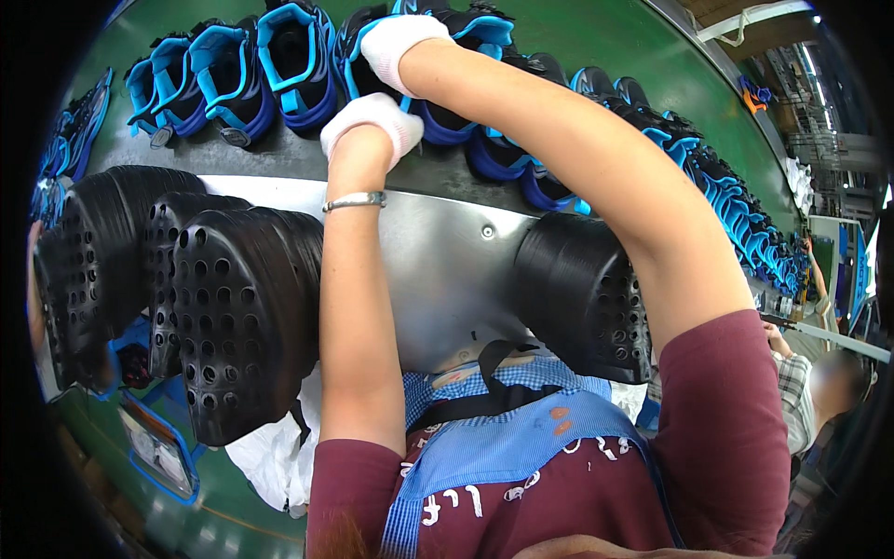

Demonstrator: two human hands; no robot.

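Both my hands wear white knit gloves and reach to the far row of shoes. My left hand (374, 129) is closed at the heel end of a black shoe with bright blue collar trim (346, 58). Just beyond it, my right hand (400, 48) curls over the same shoe's upper edge. Gloves and wrists hide most of the fingers, so the exact grip does not show. A similar black and blue shoe (296, 65) stands right beside, to the left. More of the same kind (549, 177) line up on the right, partly behind my right forearm.
Black rounded forms with round holes stand at the near left (233, 317) and near right (587, 293) of a shiny metal plate (447, 252). A long row of shoes (736, 205) curves away along the green table (596, 37). Another person (801, 396) is at the right edge.
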